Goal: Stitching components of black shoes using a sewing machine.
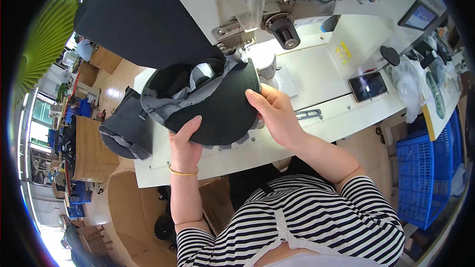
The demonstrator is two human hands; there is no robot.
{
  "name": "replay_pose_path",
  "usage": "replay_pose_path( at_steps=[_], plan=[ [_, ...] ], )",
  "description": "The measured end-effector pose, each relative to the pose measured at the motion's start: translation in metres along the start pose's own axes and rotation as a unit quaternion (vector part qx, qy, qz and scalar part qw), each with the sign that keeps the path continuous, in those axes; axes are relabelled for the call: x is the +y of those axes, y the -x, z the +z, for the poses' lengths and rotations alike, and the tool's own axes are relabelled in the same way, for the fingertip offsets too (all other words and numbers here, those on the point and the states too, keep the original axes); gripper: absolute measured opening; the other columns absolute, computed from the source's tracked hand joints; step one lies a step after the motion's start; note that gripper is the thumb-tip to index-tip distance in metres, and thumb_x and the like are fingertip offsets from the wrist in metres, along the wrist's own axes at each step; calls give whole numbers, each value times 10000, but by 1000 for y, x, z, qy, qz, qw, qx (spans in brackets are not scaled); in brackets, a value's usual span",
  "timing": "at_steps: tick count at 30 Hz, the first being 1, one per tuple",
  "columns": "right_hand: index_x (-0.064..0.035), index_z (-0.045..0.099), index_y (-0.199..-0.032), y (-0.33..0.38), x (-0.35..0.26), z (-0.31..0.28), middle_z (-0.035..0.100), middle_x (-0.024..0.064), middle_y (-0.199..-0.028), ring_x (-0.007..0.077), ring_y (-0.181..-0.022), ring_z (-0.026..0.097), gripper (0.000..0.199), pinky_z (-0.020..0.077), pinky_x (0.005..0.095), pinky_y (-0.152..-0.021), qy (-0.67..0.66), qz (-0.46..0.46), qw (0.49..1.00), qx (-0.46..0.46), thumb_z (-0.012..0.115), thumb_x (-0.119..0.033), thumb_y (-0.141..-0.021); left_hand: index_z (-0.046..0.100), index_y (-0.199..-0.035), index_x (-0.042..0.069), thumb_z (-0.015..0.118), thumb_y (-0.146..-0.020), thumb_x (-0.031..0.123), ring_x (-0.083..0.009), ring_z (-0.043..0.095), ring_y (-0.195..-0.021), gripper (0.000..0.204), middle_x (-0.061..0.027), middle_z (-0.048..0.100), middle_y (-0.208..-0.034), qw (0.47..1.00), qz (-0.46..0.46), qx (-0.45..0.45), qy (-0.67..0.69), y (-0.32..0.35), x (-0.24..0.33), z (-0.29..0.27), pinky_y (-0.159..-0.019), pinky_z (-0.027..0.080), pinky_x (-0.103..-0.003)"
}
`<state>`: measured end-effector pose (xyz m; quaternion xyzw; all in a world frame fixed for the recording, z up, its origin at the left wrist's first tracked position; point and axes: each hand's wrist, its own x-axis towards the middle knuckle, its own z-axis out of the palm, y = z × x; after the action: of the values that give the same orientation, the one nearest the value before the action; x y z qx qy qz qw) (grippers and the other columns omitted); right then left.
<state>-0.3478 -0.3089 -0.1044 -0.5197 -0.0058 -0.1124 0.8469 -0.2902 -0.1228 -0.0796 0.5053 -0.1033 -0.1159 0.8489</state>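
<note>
Positioning curved black fabric piece [213, 111] at sewing machine [198, 0], we pinched edges, left hand [184, 146], right hand [282, 118] closed; next likely needed steady guiding.

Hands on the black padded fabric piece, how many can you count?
2. The left hand holds the lower left of the black padded fabric piece, thumb on top; the right hand grips its right edge. Some fingers are hidden.

hands [186, 143] [280, 118]: 2 (one bracelet [183, 173]) | sewing machine [358, 44]: 1 | fan [47, 39]: 1
</note>
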Motion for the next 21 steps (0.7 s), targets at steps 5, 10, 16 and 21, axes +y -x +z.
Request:
replay_pose_path(
  at_steps=[5,10,16,21],
  plan=[
    [8,544,-930,13,-3,2,589,18,-797,70,-706,578,271,474,209,-562,8,45,999,-20,473,-251,-964,461,-1216,-32,574,-773,-7,-246,613,-976,458,-151,591,-1104,999,1,-19,-43,-2,3,-8,-808,535,-331],
    [27,533,-991,15,-4,4,613,75,-865,137,-739,621,280,540,275,-612,-47,38,997,-40,451,-240,-970,542,-1143,-38,613,-728,-62,-253,609,-994,421,-141,616,-1080,996,-31,-65,-49,-6,5,-13,-882,494,-355],
    [36,517,-1064,24,-10,8,623,106,-913,180,-766,638,289,550,300,-641,-45,58,995,-70,436,-227,-975,473,-1195,-56,610,-725,-11,-248,616,-968,492,-157,590,-1112,995,0,-74,-71,-7,8,-13,-799,531,-330],
    [36,518,-1045,20,-10,7,629,104,-895,168,-751,654,271,544,269,-628,-58,60,995,-59,440,-213,-972,467,-1211,-58,592,-736,-29,-250,589,-1034,492,-155,582,-1137,995,-8,-69,-66,-10,6,-9,-907,479,-340]
  ],
)
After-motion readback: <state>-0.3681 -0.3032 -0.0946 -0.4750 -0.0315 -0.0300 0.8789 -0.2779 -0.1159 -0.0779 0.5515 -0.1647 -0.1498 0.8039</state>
